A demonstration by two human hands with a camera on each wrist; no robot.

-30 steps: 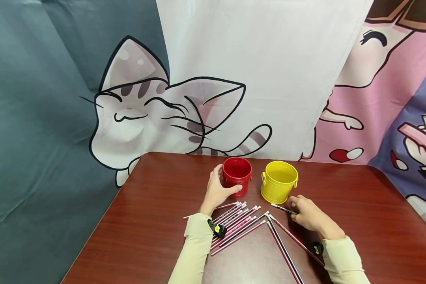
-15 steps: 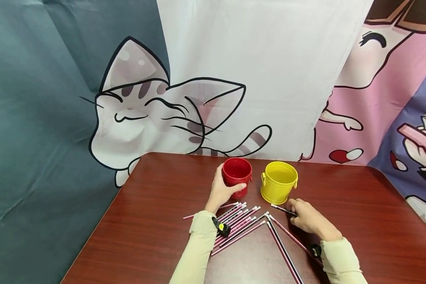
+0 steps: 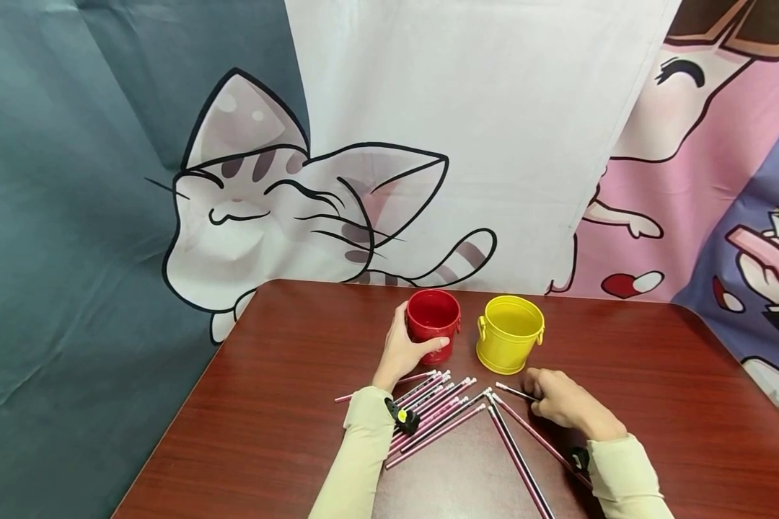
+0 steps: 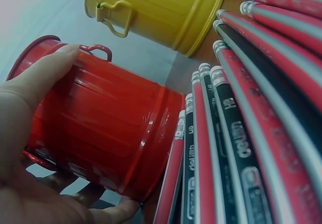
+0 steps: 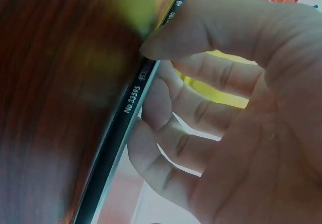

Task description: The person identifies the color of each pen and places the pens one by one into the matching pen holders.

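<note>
Head view: the left hand [image 3: 405, 349] wraps the red bucket [image 3: 433, 323] at the far middle of the bench [image 3: 266, 404], thumb across the front, fingers round its left side, a firm grip on the ribbed wall. The bucket stands upright, just beside the yellow bucket [image 3: 510, 342], the two a small gap apart. The left wrist view confirms it: thumb [image 4: 43, 73] lies along the rim near a small handle, fingers curl underneath, and the yellow bucket [image 4: 161, 12] sits close behind.

Over on the right, the right hand [image 3: 561, 404] sits low on the bench, just near the yellow bucket's base, pinching a black pencil [image 3: 516, 392] whose capped end pokes out to the left. The right wrist view shows thumb [image 5: 201, 25] and curled fingers closed on that black pencil [image 5: 126, 128], marked "No 33595"; whether it rests on the wood or hangs just above it is blurred here, hard to say.

Between the forearms, a fan of red and black pencils [image 3: 435, 414] lies flat on the bench, with two more pencils [image 3: 519, 461] angled towards the near edge.
</note>
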